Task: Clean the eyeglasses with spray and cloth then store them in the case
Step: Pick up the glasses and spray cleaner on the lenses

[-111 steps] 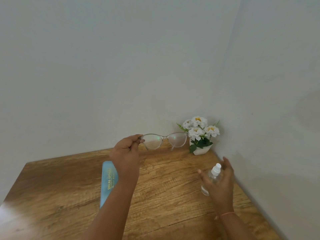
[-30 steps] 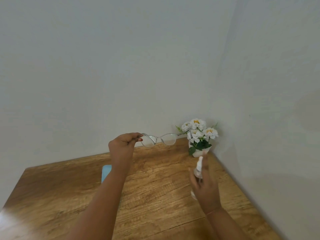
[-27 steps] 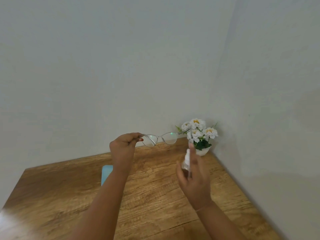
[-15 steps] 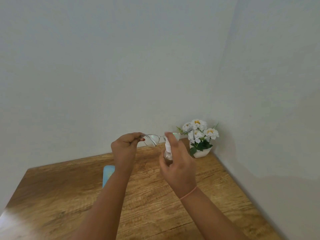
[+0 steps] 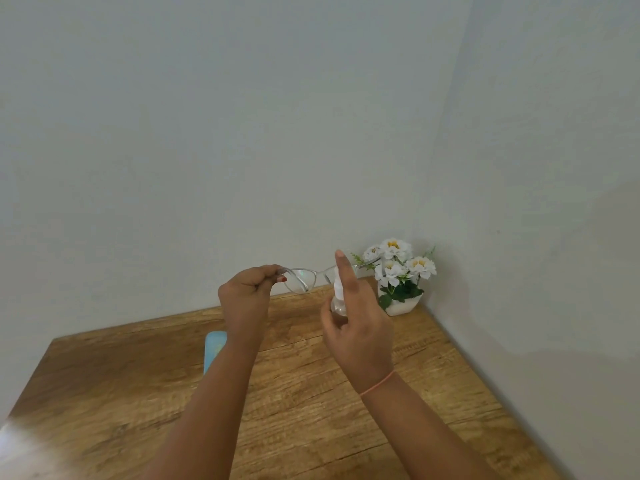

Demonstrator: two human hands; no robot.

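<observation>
Over the wooden desk (image 5: pixel 104 375) the left hand (image 5: pixel 246 296) pinches the eyeglasses (image 5: pixel 299 280) in its grip; the right hand (image 5: pixel 356 327) clasps the spray bottle (image 5: pixel 338 306)

Clear plastic eyeglasses (image 5: pixel 300 279) and spray bottle (image 5: pixel 338 299), glossy wood-grain table (image 5: pixel 311 410), matt wall (image 5: pixel 242 133)

One pair of eyeglasses (image 5: pixel 300 280), clear-framed with clear lenses, held in the air above the table (image 5: pixel 346 431), pinched at one end by the left hand (image 5: pixel 246 296). One small clear spray bottle (image 5: pixel 338 296) with a white nozzle, upright in the right hand (image 5: pixel 357 332), just beside the lenses. One light-blue case (image 5: pixel 214 345), flat on the table, largely hidden behind the left forearm.
</observation>
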